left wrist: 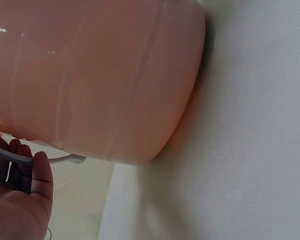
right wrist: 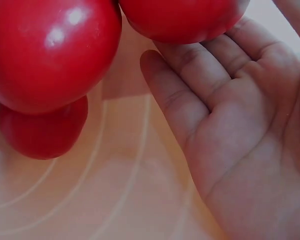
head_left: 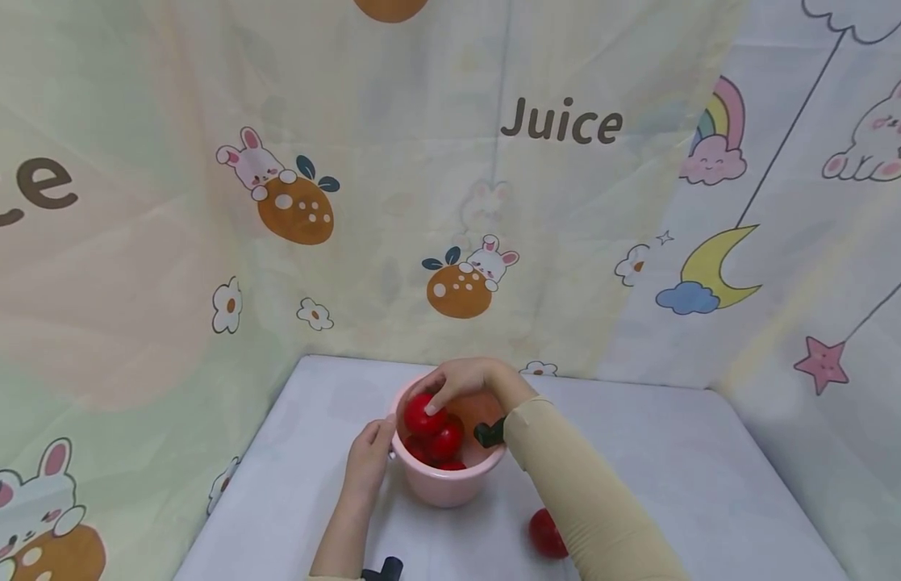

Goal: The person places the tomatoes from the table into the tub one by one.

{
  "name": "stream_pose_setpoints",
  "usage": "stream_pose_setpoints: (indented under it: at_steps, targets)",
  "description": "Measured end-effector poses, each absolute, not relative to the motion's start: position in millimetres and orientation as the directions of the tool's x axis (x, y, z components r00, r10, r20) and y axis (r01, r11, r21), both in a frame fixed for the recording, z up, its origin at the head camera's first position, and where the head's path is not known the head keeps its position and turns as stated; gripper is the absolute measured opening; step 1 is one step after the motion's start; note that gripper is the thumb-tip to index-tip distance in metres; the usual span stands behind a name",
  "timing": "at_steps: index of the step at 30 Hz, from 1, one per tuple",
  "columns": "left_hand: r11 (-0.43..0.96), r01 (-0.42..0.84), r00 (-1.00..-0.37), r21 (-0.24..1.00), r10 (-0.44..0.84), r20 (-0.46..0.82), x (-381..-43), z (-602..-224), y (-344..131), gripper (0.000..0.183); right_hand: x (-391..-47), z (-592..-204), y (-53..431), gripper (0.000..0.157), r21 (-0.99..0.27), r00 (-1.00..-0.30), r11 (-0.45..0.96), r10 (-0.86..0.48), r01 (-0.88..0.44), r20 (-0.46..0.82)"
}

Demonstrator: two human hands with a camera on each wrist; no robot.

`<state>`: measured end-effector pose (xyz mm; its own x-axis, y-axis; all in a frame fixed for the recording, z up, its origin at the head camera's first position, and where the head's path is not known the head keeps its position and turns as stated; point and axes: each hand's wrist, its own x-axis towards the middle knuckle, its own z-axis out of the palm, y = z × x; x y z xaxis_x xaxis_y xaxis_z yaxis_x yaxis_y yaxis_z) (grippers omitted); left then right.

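A pink bucket [head_left: 450, 486] stands on the table with several glossy red round fruits [head_left: 446, 440] inside it. My right hand [head_left: 468, 378] reaches over its far rim. Between thumb and fingers it grips the topmost red round fruit [head_left: 424, 415], just within the bucket. The right wrist view shows that fruit [right wrist: 182, 17] against the fingers, beside other red fruits [right wrist: 52, 55]. At the bucket's left side is my left hand [head_left: 369, 453], its fingers curled around the thin grey handle [left wrist: 22, 159]. The fingertips are close to the bucket wall [left wrist: 90, 75].
Another red round fruit [head_left: 548, 534] lies on the white-covered table [head_left: 639, 452], right of the bucket and partly hidden by the right sleeve [head_left: 581, 492]. Printed cloth [head_left: 392, 202] hangs behind the table and along both sides.
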<state>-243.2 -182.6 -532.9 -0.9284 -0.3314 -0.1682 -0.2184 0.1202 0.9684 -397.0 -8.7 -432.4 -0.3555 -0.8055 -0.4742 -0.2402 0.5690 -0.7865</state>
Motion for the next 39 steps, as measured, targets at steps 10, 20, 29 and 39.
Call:
stream_pose_setpoints:
  at_steps: [10,20,29,39]
  targets:
    - [0.123,-0.223,-0.929,0.967,-0.328,-0.172,-243.5,-531.4,-181.8,0.065,-399.9,-437.0,-8.0,0.046,-0.782,-0.379,0.581,-0.792,-0.226,-0.479]
    - [0.133,-0.223,-0.929,0.966,-0.328,-0.17,-243.2,-529.0,-181.3,0.065,-396.1,-434.3,-7.3,0.045,-0.827,-0.346,0.54,-0.814,-0.157,-0.466]
    - [0.124,-0.243,-0.928,0.962,-0.32,-0.193,-243.4,-530.6,-180.1,0.07,-393.5,-430.1,-3.5,0.048,-0.863,-0.274,0.481,-0.86,-0.153,-0.431]
    - [0.136,-0.236,-0.928,0.962,-0.325,-0.182,-242.5,-528.9,-180.1,0.065,-401.2,-409.5,30.0,0.048,-0.841,-0.405,0.391,-0.884,-0.374,-0.231]
